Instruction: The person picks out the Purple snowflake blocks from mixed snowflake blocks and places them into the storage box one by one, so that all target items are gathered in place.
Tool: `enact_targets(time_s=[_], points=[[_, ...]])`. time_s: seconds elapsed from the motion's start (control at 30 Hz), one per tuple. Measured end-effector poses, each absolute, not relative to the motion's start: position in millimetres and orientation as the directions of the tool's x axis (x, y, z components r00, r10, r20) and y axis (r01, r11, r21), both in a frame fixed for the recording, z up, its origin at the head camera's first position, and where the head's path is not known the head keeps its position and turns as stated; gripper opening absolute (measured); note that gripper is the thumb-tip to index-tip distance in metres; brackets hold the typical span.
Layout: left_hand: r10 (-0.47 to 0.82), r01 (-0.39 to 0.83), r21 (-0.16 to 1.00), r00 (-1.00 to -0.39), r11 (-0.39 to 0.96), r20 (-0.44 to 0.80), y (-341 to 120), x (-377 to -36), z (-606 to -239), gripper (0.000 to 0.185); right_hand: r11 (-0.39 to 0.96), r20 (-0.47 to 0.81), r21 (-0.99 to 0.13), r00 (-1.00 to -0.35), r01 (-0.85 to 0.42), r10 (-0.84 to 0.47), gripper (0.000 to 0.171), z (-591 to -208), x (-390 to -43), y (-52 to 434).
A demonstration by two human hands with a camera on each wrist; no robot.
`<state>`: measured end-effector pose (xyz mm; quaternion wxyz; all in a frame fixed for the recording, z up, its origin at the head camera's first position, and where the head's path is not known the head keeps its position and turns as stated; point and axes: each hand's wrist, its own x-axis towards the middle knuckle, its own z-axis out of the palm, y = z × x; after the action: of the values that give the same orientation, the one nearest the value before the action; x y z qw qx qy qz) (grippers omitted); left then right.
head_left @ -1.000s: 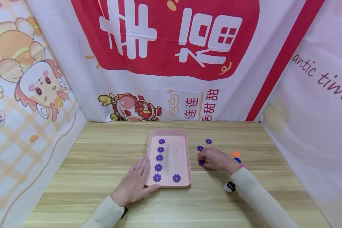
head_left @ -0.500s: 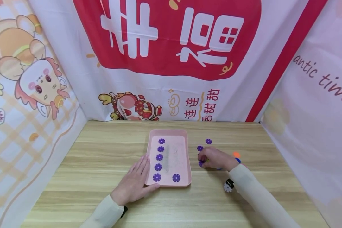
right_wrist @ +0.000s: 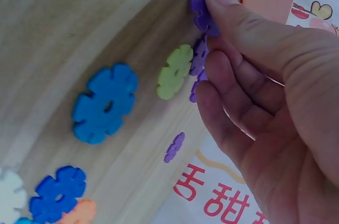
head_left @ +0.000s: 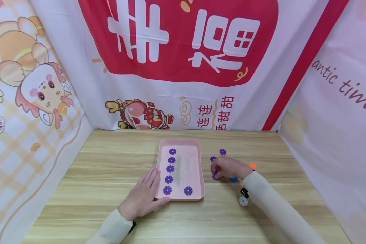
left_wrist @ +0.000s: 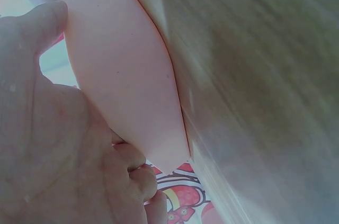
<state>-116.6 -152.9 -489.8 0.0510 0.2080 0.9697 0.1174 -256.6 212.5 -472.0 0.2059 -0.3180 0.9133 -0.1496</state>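
My right hand [head_left: 230, 166] pinches a purple snowflake disc [right_wrist: 199, 6] between thumb and fingers, right of the tray. In the right wrist view, a yellow-green disc [right_wrist: 175, 71] and more purple discs [right_wrist: 199, 54] lie beside the fingers. My left hand [head_left: 143, 198] rests along the left side of the pink tray [head_left: 187, 169], fingers extended and thumb at its front edge; the left wrist view has it against the tray's outer wall [left_wrist: 124, 70]. Inside the tray, several purple discs [head_left: 170, 168] form a column on the left, and one purple disc [head_left: 188, 190] lies at front right.
Behind the right hand is a purple disc [head_left: 222, 151]. Around the right forearm lie a light blue disc [right_wrist: 105, 103], a dark blue disc [right_wrist: 57, 194], an orange disc [head_left: 252, 165] and a white disc [head_left: 243, 201]. Printed cloth [head_left: 183, 74] surrounds the wooden table [head_left: 109, 162].
My right hand stays beside the tray while its fingers close more on the purple disc. The right forearm shifts slightly, uncovering the light blue disc. My left hand and the tray hold still.
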Motion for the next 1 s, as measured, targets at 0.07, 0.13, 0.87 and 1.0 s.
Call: enact_targets(time_s=[0.07, 0.13, 0.87, 1.0], points=[[0.417, 0.393, 0.254, -0.907, 0.884, -0.048, -153, -117, -490, 0.104, 0.761, -0.302, -0.406, -0.712, -0.505, -0.634, 0.011, -469, -257, 211], [0.419, 0.394, 0.254, -0.907, 0.883, -0.049, -153, -117, -490, 0.104, 0.772, -0.33, -0.41, -0.711, -0.486, -0.622, 0.009, -465, -257, 211], [0.413, 0.386, 0.247, -0.908, 0.889, -0.065, -154, -117, -489, 0.105, 0.685, -0.205, -0.388, -0.667, -0.616, -0.716, 0.008, -409, -266, 185], [0.409, 0.38, 0.256, -0.91, 0.889, -0.071, -154, -117, -489, 0.105, 0.665, -0.191, -0.403, -0.653, -0.629, -0.733, 0.01, -399, -262, 171]])
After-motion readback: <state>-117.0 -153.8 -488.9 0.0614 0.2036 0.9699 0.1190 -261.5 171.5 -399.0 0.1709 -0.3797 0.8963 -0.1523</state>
